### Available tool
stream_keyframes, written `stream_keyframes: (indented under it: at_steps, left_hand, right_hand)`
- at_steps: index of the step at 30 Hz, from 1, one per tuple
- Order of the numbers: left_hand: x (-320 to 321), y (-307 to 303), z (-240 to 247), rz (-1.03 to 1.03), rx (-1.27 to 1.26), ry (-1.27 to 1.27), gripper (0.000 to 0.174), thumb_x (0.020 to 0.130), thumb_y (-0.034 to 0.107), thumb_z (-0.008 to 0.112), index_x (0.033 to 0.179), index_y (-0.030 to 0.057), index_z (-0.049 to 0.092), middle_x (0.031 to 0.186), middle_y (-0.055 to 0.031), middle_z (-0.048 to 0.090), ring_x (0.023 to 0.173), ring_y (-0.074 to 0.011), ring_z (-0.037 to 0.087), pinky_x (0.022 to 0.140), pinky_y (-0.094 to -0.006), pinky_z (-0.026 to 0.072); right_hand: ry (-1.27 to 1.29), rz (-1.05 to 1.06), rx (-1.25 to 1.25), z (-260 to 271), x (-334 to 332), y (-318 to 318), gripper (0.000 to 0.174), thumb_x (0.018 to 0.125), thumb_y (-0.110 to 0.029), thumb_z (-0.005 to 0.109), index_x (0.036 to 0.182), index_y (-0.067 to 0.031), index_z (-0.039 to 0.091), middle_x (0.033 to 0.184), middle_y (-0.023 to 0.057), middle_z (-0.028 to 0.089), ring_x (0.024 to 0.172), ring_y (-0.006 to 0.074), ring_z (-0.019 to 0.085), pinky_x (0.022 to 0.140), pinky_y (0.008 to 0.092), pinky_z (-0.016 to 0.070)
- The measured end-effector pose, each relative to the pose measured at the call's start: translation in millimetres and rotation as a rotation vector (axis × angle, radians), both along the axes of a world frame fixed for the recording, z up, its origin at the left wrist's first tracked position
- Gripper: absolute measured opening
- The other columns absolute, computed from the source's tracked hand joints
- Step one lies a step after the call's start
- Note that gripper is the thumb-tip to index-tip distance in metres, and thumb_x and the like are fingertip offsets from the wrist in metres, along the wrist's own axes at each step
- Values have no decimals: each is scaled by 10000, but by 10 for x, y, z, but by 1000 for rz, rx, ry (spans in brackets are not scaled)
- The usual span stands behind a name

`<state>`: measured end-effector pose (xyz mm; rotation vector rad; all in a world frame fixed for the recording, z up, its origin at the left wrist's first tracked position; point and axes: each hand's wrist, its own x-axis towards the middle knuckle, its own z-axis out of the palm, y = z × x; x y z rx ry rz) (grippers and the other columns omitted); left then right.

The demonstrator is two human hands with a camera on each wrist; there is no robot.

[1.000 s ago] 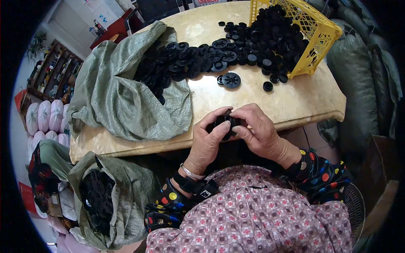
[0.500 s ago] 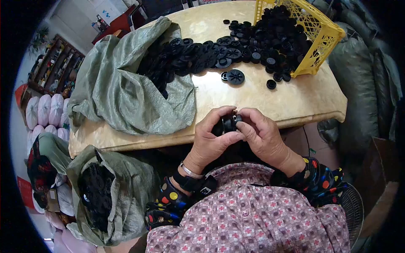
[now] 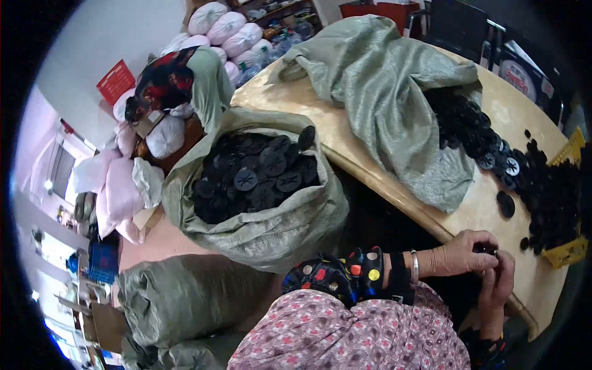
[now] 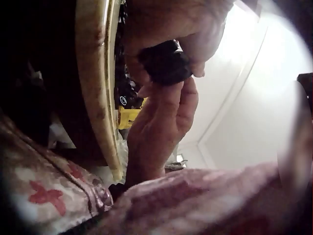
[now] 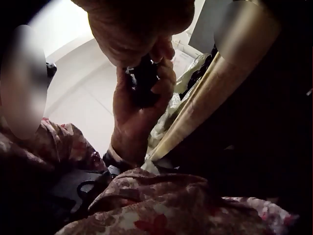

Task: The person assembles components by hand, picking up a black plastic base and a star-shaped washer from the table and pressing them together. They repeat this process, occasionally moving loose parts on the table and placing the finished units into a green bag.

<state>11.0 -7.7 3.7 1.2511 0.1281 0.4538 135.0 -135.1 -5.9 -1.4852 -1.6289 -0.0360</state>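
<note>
Close together at the table's front edge, both hands hold a small black round plastic part [image 4: 168,67]. The left hand [image 3: 461,254] curls its fingers round it, which the right wrist view shows against the palm. From the other side, the right hand [image 3: 498,285] pinches it with fingers and thumb. Much of the part is hidden by the fingers in the head view. Flat black slotted discs [image 3: 512,166] lie piled on the table beyond the hands, and one dark disc [image 3: 505,205] lies apart from the pile.
A green woven sack [image 3: 370,92] is draped on the table [image 3: 425,219]. Left of the table stands an open sack [image 3: 333,216] filled with black discs. A yellow crate [image 3: 567,251] stands at the right with black parts around it. A full sack [image 3: 185,296] lies on the floor.
The head view has swung left, bringing the open floor sack to the middle and the hands to the right. The hands stay together on the black part.
</note>
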Motion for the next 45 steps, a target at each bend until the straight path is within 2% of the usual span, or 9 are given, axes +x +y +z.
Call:
stream_keyframes:
  at_steps: [7, 16, 23, 29, 32, 37, 40, 41, 45]
  left_hand:
    - [-57, 35, -163, 143, 164, 10, 438, 713, 216, 700, 1043, -22, 537, 926, -117, 597, 892, -175, 568, 808, -296, 458]
    - [-54, 160, -178, 424, 724, -221, 524, 689, 254, 712, 1078, -23, 498, 927, -183, 561, 864, -341, 562, 762, -369, 460]
    - [-128, 166, -107, 402, 555, -98, 457, 748, 265, 673, 1065, -25, 517, 931, -189, 578, 888, -313, 578, 793, -354, 460]
    - [-195, 168, -12, 215, 188, -111, 440, 746, 271, 682, 1036, -27, 535, 915, -170, 580, 879, -263, 583, 789, -332, 460]
    - [-235, 184, 61, 375, 550, -142, 478, 734, 281, 696, 1056, -24, 518, 943, -170, 564, 894, -284, 569, 796, -352, 456]
    - [-183, 246, -178, 492, 847, -231, 545, 693, 253, 733, 1100, -11, 484, 996, -172, 538, 929, -324, 540, 812, -380, 446]
    - [-223, 202, -129, 421, 710, -99, 524, 687, 216, 752, 1090, -9, 505, 985, -172, 552, 917, -303, 557, 801, -361, 453]
    - [-228, 199, -98, 404, 608, -30, 481, 704, 185, 741, 1093, -3, 530, 983, -159, 578, 909, -247, 572, 799, -333, 457]
    - [-220, 184, -18, 266, 231, 125, 366, 787, 147, 648, 1108, -1, 556, 1006, -77, 594, 928, -139, 543, 815, -273, 451]
  right_hand:
    - [735, -76, -170, -156, -195, 78, 320, 935, -226, 476, 1174, -15, 448, 893, 2, 499, 641, 44, 401, 538, 169, 324]
    - [862, -31, -356, 132, -268, 140, 311, 961, -254, 397, 1156, -19, 453, 794, -15, 472, 593, 29, 387, 471, 182, 298]
    - [780, -1, -356, 263, -262, 229, 284, 950, -158, 421, 1190, -7, 427, 962, 52, 521, 775, 97, 510, 639, 211, 424]
    - [205, 23, -324, 336, -193, 239, 298, 946, -112, 400, 1215, 18, 403, 1140, 129, 492, 1036, 207, 499, 899, 308, 409]
    - [166, -19, -246, 289, -194, 289, 287, 954, -130, 391, 1199, 18, 411, 1110, 117, 490, 1008, 198, 503, 880, 305, 417]
    - [904, -131, -511, 253, -242, 282, 239, 974, -248, 359, 934, -46, 482, 738, 2, 476, 603, 76, 467, 491, 213, 374]
    - [637, -65, -541, 184, -122, 319, 322, 964, -294, 360, 790, -49, 474, 644, -11, 430, 530, 83, 433, 432, 248, 330]
    - [238, -30, -374, 185, -59, 333, 265, 930, -238, 405, 865, -5, 513, 662, 23, 456, 565, 127, 460, 497, 286, 392]
    - [314, 3, -182, 297, -183, 314, 401, 851, -83, 514, 1228, -38, 384, 899, 164, 533, 743, 279, 548, 689, 351, 456]
